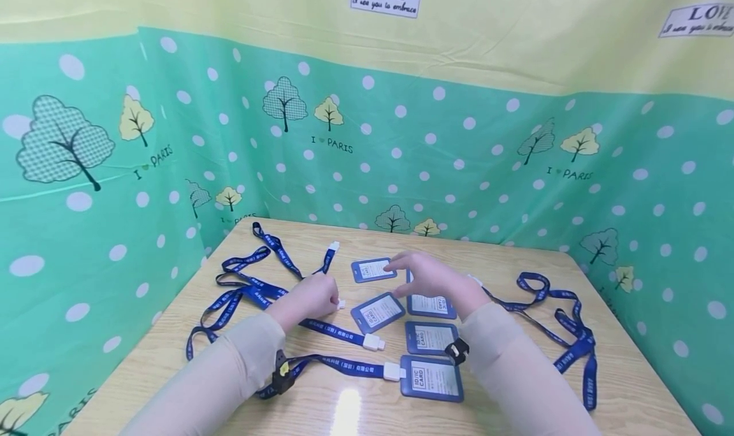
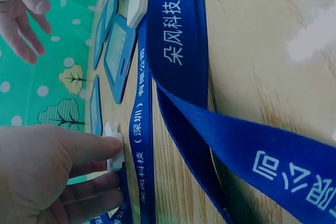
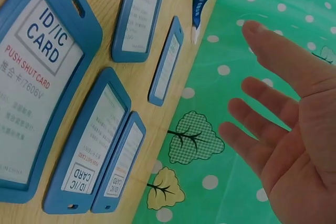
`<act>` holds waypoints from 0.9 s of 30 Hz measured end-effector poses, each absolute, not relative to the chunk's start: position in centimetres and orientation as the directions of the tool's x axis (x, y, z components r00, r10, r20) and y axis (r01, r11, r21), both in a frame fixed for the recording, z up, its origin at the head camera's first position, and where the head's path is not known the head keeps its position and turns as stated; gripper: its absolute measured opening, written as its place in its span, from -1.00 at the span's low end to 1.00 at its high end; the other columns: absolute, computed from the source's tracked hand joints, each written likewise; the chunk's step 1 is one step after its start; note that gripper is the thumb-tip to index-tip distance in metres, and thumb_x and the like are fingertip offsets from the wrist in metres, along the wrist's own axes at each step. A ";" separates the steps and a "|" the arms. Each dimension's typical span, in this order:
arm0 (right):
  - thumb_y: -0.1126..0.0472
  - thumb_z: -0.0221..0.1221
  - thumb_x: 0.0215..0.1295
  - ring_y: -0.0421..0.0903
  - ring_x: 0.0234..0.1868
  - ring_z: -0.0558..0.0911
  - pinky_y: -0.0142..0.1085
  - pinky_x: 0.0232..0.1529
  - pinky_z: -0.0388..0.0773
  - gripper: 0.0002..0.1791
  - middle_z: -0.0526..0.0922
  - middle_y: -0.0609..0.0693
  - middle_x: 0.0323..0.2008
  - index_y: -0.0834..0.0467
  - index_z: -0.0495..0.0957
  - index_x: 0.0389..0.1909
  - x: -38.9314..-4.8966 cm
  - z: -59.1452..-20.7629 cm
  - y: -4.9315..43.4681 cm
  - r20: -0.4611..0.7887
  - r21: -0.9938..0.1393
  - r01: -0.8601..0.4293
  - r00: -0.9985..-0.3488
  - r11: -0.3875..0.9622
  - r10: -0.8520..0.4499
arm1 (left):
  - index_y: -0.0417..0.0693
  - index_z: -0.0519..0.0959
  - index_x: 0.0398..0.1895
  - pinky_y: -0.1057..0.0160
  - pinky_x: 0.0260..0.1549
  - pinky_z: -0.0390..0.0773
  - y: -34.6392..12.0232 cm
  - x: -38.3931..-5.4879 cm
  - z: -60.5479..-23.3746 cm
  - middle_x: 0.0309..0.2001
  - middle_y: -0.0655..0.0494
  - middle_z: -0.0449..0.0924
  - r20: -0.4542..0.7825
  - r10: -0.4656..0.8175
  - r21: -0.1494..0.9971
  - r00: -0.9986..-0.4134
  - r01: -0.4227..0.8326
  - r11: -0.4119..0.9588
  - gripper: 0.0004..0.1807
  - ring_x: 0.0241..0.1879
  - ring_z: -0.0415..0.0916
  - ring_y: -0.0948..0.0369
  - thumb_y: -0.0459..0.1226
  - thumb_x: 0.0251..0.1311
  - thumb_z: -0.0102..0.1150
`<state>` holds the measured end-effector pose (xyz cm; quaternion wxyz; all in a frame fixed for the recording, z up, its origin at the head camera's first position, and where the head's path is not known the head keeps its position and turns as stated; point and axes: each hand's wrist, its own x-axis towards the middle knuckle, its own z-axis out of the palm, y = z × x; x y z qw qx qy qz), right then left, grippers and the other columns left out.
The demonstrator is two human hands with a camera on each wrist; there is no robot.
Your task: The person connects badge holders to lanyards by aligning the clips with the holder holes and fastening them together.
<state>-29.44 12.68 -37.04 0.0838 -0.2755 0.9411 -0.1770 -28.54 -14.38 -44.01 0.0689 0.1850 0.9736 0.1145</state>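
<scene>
My left hand pinches the white plastic clip of a blue lanyard between thumb and fingers, low over the left part of the table. My right hand hovers over the blue ID card holders with its fingers spread and nothing in them; the right wrist view shows the bare palm and a gap to the holders. Below its fingertips lies a slanted card holder, between the two hands. Another holder lies farther back. One more card holder is partly covered by the right hand.
Nearest me, a card holder touches the white clip of a lanyard. Another holder lies just behind it. Several blue lanyards spread across the left side; more lanyard strap lies loosely looped at the right. A patterned curtain surrounds the table.
</scene>
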 end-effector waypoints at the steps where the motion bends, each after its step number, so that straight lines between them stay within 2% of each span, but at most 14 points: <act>1: 0.10 0.50 0.15 0.11 0.41 0.39 0.08 0.32 0.42 -0.37 0.44 0.00 0.40 -0.09 0.59 0.29 -29.4 -37.0 12.7 -0.068 -0.378 -0.489 -0.832 0.787 -0.550 | 0.08 0.79 -0.45 0.27 -0.28 0.65 -14.4 -28.5 -44.0 -0.41 0.24 0.67 -0.094 0.374 0.249 -0.923 0.342 0.906 -0.91 -0.47 0.51 0.32 -0.26 0.20 0.41; 6: 0.13 0.50 0.14 0.11 0.38 0.43 0.06 0.27 0.49 -0.37 0.41 -0.01 0.43 -0.10 0.60 0.27 -29.4 -37.4 12.4 -0.120 -0.352 -0.494 -0.819 0.795 -0.562 | 0.07 0.79 -0.44 0.26 -0.28 0.65 -14.4 -28.5 -44.0 -0.41 0.24 0.67 -0.101 0.364 0.250 -0.926 0.331 0.910 -0.92 -0.46 0.52 0.31 -0.25 0.21 0.41; 13: 0.16 0.48 0.18 0.08 0.45 0.34 0.09 0.39 0.34 -0.40 0.45 -0.05 0.40 -0.05 0.59 0.29 -29.5 -39.5 11.7 -0.175 -0.347 -0.514 -0.786 0.784 -0.593 | 0.09 0.77 -0.50 0.27 -0.32 0.63 -14.3 -28.4 -43.9 -0.44 0.25 0.64 -0.091 0.379 0.254 -0.921 0.347 0.903 -0.87 -0.49 0.50 0.31 -0.26 0.21 0.40; 16: 0.17 0.47 0.18 0.08 0.44 0.36 0.08 0.38 0.34 -0.42 0.46 -0.03 0.40 -0.04 0.62 0.26 -29.4 -40.3 11.4 -0.189 -0.356 -0.512 -0.780 0.782 -0.596 | 0.09 0.77 -0.51 0.28 -0.33 0.62 -14.3 -28.4 -43.9 -0.44 0.26 0.64 -0.087 0.381 0.254 -0.920 0.349 0.902 -0.86 -0.49 0.49 0.32 -0.26 0.21 0.40; 20: 0.15 0.49 0.15 0.06 0.42 0.39 0.05 0.36 0.38 -0.44 0.46 -0.04 0.40 -0.10 0.64 0.22 -29.4 -41.2 11.2 -0.200 -0.348 -0.512 -0.777 0.785 -0.596 | 0.08 0.77 -0.50 0.29 -0.33 0.62 -14.3 -28.3 -43.8 -0.45 0.26 0.64 -0.093 0.379 0.249 -0.921 0.347 0.904 -0.86 -0.49 0.50 0.32 -0.26 0.22 0.40; 27: 0.15 0.50 0.14 0.00 0.41 0.41 0.04 0.35 0.40 -0.44 0.49 -0.19 0.36 -0.21 0.65 0.19 -29.5 -42.0 10.7 -0.237 -0.345 -0.476 -0.790 0.809 -0.566 | 0.06 0.78 -0.47 0.30 -0.34 0.62 -14.2 -28.4 -43.8 -0.45 0.25 0.63 -0.099 0.377 0.237 -0.921 0.346 0.908 -0.89 -0.49 0.50 0.31 -0.25 0.23 0.40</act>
